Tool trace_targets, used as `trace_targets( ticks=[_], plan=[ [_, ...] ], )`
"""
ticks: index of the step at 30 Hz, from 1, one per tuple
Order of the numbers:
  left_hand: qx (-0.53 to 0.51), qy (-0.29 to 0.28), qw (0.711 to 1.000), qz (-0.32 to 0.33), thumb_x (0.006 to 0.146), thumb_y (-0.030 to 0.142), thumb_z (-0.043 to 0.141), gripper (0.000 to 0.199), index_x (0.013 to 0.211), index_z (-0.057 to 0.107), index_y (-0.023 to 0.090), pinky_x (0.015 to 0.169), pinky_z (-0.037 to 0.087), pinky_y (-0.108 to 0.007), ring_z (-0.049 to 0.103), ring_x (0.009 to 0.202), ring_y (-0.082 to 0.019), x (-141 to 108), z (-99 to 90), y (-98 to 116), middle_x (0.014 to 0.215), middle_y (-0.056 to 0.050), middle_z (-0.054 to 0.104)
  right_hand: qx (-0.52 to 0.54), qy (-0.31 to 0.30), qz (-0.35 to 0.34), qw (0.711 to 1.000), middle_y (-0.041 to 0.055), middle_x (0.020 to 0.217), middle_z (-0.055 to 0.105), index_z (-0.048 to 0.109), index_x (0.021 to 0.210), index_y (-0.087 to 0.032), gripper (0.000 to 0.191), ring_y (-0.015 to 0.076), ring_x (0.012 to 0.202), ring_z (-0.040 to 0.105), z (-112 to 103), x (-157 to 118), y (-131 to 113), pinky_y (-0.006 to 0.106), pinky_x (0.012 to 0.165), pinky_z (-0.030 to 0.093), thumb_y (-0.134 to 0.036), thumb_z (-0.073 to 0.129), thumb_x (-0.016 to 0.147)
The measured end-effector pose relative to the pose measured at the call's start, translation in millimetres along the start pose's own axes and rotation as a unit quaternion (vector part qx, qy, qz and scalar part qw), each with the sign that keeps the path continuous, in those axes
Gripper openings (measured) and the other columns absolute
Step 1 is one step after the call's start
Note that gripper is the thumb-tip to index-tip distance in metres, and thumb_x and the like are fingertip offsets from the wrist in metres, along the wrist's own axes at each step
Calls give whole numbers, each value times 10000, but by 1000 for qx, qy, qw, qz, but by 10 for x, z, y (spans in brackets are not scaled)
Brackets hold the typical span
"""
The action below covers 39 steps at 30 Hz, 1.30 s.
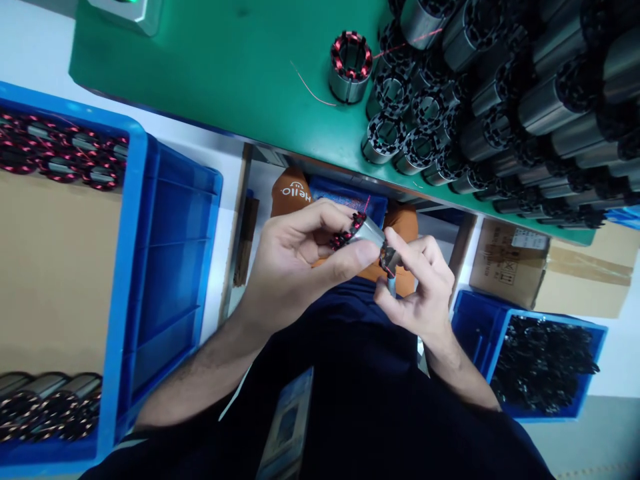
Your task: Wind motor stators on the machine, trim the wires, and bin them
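Above my lap, my left hand is closed around a motor stator, a silvery cylinder tilted on its side. Red copper wire winds through its black slotted end, and a loose red wire end sticks up from it. At the stator's other end is my right hand, its fingers bent around a small dark tool with a blue-grey handle. The fingers partly hide the tool, so its exact kind is unclear. Another red-wound stator stands upright on the green bench top.
Many unwound stators crowd the bench's right side. To the left, a blue crate holds wound stators and cardboard. At right are a cardboard box and a blue bin of black parts. A loose red wire lies on the bench.
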<state>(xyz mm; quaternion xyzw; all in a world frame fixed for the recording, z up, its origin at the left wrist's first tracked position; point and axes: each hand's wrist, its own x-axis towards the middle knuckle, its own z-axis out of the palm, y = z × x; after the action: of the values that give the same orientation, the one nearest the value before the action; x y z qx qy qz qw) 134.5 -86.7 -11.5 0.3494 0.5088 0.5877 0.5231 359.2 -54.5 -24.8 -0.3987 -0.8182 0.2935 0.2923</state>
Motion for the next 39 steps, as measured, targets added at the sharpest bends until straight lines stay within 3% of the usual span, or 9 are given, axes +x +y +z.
trace_targets(
  ticks=[8, 13, 18, 21, 25, 29, 33, 36, 39],
  plan=[
    [-38, 4, 999, -26, 916, 398, 1002, 264, 863, 809, 226, 822, 670, -300, 755, 886, -184, 42, 101, 21, 968, -33, 810, -36, 44, -47, 997, 31, 1024, 640, 728, 1691, -375, 750, 204, 879, 628, 52, -21, 47, 373, 748, 583, -183, 798, 970],
    [-46, 12, 999, -25, 905, 237, 927, 137, 845, 805, 235, 806, 661, -305, 743, 874, -182, 27, 144, -4, 957, -26, 803, -31, 33, -32, 998, 34, 1011, 638, 737, 1686, -380, 638, 200, 875, 632, 45, -19, 64, 365, 730, 586, -244, 823, 1068],
    [-46, 10, 999, -21, 898, 195, 873, 87, 850, 809, 230, 809, 648, -284, 726, 866, -166, 38, 159, -9, 926, -15, 792, -9, 14, -25, 1000, 35, 1012, 633, 706, 1726, -393, 647, 192, 879, 613, 23, -36, 98, 337, 739, 590, -239, 818, 1108],
    [-25, 50, 998, -12, 905, 223, 878, 92, 859, 798, 226, 808, 638, -263, 725, 872, -158, 53, 181, -98, 918, -11, 783, 16, -24, -1, 1000, 30, 1004, 615, 710, 1726, -365, 639, 183, 877, 596, 5, -19, 117, 319, 774, 603, -225, 801, 1109],
    [-10, 146, 989, 28, 905, 358, 962, 265, 842, 750, 212, 813, 643, -264, 751, 889, -161, 26, 128, -313, 962, -23, 782, 82, -125, 67, 986, 17, 987, 651, 694, 1746, -324, 673, 166, 819, 587, 4, 26, 103, 299, 780, 597, -199, 760, 1088],
    [16, 202, 979, 6, 948, 491, 987, 372, 872, 757, 208, 800, 656, -286, 770, 833, -159, -148, -316, -369, 967, -32, 784, 111, -144, 108, 977, 73, 1187, 817, 744, 1693, -272, 595, 162, 814, 664, 48, 25, 106, 281, 769, 602, -254, 741, 1098],
    [158, 242, 953, 85, 999, 578, 937, 380, 982, 779, 232, 912, 689, -342, 799, 928, -186, -494, -1152, -88, 1080, -49, 790, 86, -123, 128, 980, 75, 1180, 835, 777, 1633, -223, 549, 139, 765, 669, 96, -20, 237, 264, 767, 598, -339, 768, 1097],
    [353, 263, 885, 148, 1020, 519, 895, 299, 1118, 802, 252, 959, 695, -374, 808, 1060, -224, -724, -1784, 170, 1181, -64, 791, 52, -133, 124, 982, 37, 1002, 785, 805, 1571, -203, 539, 143, 716, 649, 104, -50, 361, 257, 706, 573, -426, 768, 1082],
    [529, 266, 795, 133, 1028, 442, 866, 208, 1131, 837, 264, 1080, 694, -431, 811, 1188, -254, -815, -2246, 260, 1302, -68, 824, 25, -152, 99, 983, 10, 900, 741, 826, 1498, -197, 521, 147, 677, 651, 102, -59, 424, 250, 671, 563, -471, 749, 1061]
  ],
)
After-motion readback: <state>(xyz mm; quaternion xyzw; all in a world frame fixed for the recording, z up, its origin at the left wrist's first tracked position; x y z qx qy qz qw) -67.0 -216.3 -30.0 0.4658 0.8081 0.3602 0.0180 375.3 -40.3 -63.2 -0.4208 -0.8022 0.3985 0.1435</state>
